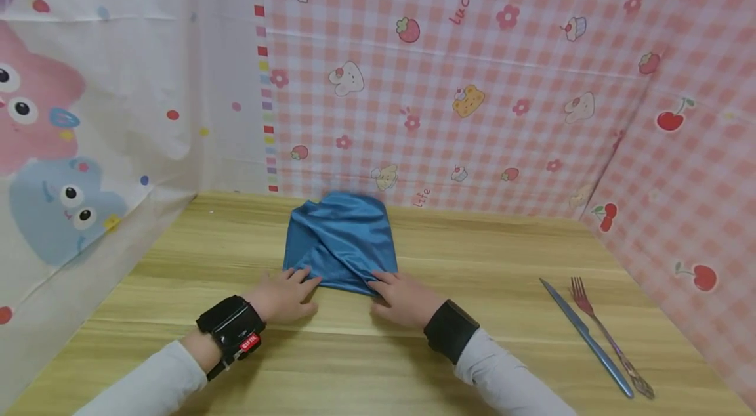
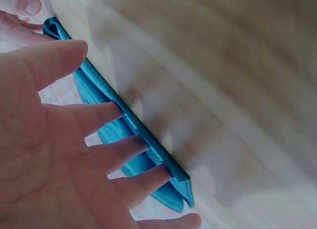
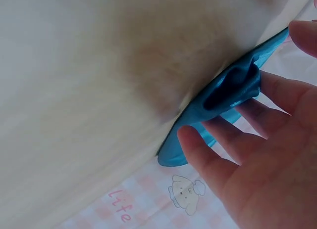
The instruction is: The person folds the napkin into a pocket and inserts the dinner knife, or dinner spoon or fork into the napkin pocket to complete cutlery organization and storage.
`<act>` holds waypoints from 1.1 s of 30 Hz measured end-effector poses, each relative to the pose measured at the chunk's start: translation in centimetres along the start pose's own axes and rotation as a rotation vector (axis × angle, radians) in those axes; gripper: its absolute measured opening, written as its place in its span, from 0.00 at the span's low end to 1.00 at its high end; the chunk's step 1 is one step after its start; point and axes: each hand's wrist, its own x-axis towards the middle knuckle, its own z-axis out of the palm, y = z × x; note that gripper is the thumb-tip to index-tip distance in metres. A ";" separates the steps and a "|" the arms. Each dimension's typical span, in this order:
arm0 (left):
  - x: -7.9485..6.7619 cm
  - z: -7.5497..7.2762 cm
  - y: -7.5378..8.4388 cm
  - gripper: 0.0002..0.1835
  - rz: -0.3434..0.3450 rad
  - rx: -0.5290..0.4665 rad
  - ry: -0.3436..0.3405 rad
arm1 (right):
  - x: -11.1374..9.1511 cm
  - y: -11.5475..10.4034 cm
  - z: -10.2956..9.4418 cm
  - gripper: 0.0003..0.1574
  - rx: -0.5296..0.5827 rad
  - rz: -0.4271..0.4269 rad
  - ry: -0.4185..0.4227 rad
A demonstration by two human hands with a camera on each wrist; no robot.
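Note:
A shiny blue cloth (image 1: 348, 232), folded over and creased, lies on the wooden table near its back edge. At the cloth's near left corner is my left hand (image 1: 283, 296), fingers spread and fairly straight, their tips on the fabric. My right hand (image 1: 407, 300) touches the near right corner with extended fingertips. In the left wrist view the fingers cross the folded edge of the cloth (image 2: 158, 152). The right wrist view shows a loose, hollow fold in the cloth (image 3: 233, 85) beside the fingers. Both wrists wear black bands.
On the right side of the table (image 1: 502, 363) lie a knife (image 1: 585, 334) and a fork (image 1: 608, 337), side by side and slanting. A pink checked sheet (image 1: 437, 75) hangs behind and along the right; a white cartoon-printed sheet (image 1: 136, 75) hangs at the left.

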 end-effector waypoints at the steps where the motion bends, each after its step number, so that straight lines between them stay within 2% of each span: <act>1: -0.3 0.0 0.3 0.31 0.007 -0.004 -0.001 | -0.4 0.0 0.0 0.31 -0.003 -0.007 -0.001; 14: -4.0 1.2 4.0 0.31 0.102 0.097 0.020 | -7.0 -1.2 0.3 0.33 -0.154 -0.133 0.030; 19: -5.4 1.2 5.4 0.32 0.137 0.134 -0.024 | -9.3 -2.0 -0.2 0.32 -0.156 -0.128 -0.025; 23: -6.3 1.4 6.2 0.31 0.174 0.176 -0.026 | -10.8 -2.6 -0.6 0.33 -0.151 -0.123 -0.078; 29: -7.0 1.6 6.9 0.30 0.217 0.212 -0.018 | -11.8 -3.3 -0.9 0.33 -0.156 -0.114 -0.152; 33: -7.3 1.4 7.4 0.30 0.197 0.199 -0.086 | -11.9 -3.9 -1.0 0.34 -0.138 -0.098 -0.227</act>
